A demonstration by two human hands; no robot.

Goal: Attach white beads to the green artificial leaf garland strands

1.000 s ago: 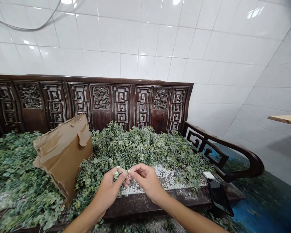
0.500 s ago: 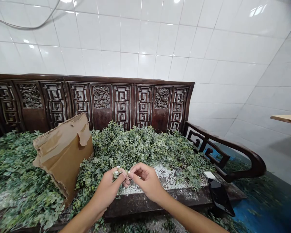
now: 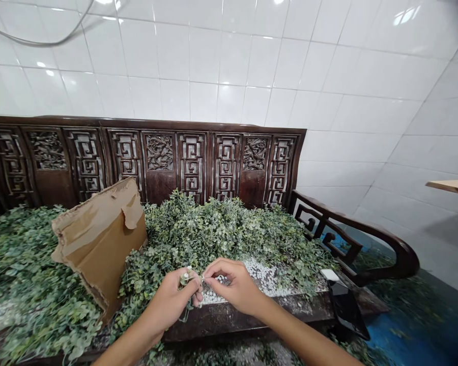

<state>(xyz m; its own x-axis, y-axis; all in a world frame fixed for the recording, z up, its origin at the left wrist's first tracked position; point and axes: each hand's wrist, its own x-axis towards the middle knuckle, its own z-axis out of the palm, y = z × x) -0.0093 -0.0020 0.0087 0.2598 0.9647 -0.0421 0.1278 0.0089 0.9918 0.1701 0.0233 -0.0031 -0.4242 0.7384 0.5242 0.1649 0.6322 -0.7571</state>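
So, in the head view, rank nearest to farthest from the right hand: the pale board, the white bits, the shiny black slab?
1. White bits: just beside the right hand.
2. Shiny black slab: farther right and lower.
3. Pale board: at the picture's right edge, higher up.

Left hand (image 3: 172, 299) with thumb dipped lower, white-tipped sprig (image 3: 186, 276) slightly lower, right hand (image 3: 236, 286) pinching slightly lower

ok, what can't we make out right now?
- Head view: what, if anything, the right hand pinches; too small.
- Head view: middle of the white-tipped sprig; the left hand covers it.
- Head view: most of the bench seat; leafy greenery hides it.
- Head view: rest of the wooden board; cut off by the right edge.
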